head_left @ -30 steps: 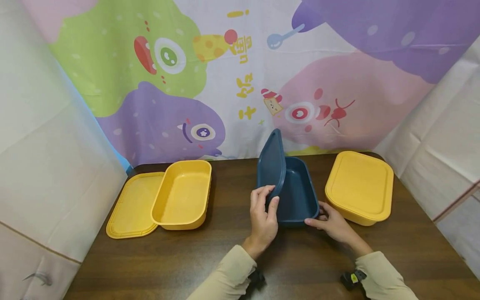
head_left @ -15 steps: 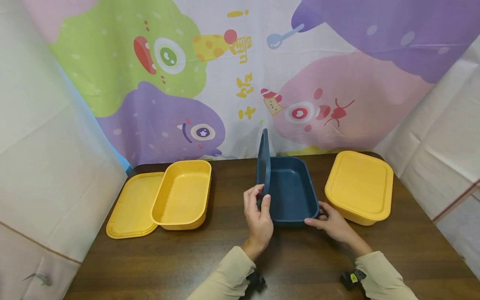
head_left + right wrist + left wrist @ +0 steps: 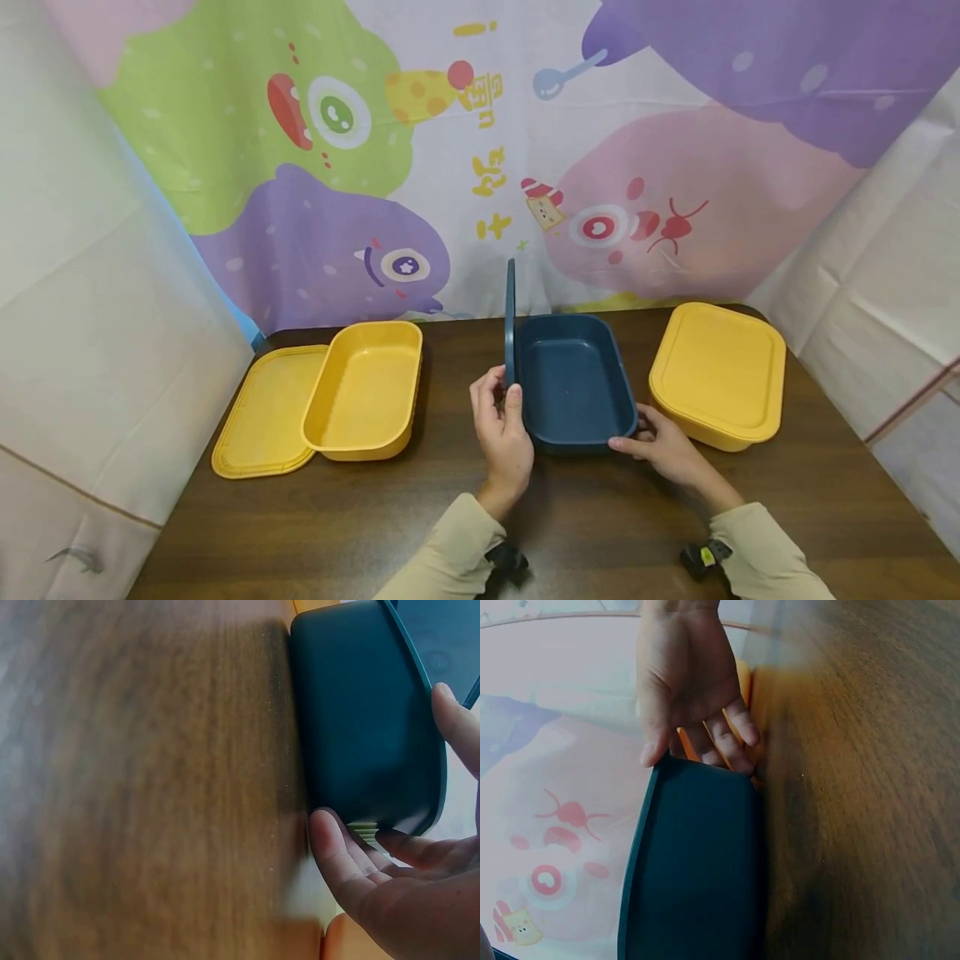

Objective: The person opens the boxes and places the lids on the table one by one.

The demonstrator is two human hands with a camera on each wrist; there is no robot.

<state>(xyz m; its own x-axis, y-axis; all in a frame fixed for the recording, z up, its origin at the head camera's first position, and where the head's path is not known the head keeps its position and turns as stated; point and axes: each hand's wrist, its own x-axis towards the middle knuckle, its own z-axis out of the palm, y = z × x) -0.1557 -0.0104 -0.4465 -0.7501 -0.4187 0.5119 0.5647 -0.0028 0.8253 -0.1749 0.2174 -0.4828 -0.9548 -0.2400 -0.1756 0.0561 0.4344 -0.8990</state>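
Note:
My left hand [image 3: 504, 437] pinches the near end of a dark blue lid [image 3: 510, 321] between thumb and fingers. The lid stands upright, nearly edge-on to the head view, along the left side of an open dark blue food container [image 3: 577, 379]. My right hand [image 3: 666, 450] grips that container's near right corner. In the right wrist view, the right thumb [image 3: 448, 712] lies at the container's rim [image 3: 412, 652] and the fingers curve around its side. The left wrist view shows the right hand [image 3: 694, 675] at the far corner of the container's front wall [image 3: 694, 855].
An open yellow container [image 3: 363, 392] stands on the left, overlapping a yellow lid [image 3: 262, 417] on the table. To the right is a yellow container with its lid on [image 3: 720, 371]. A printed curtain [image 3: 480, 275] hangs behind the wooden table [image 3: 585, 525].
My left hand has swung the blue lid leftward from leaning over the container to upright, uncovering the container's inside. The right hand has stayed at the corner.

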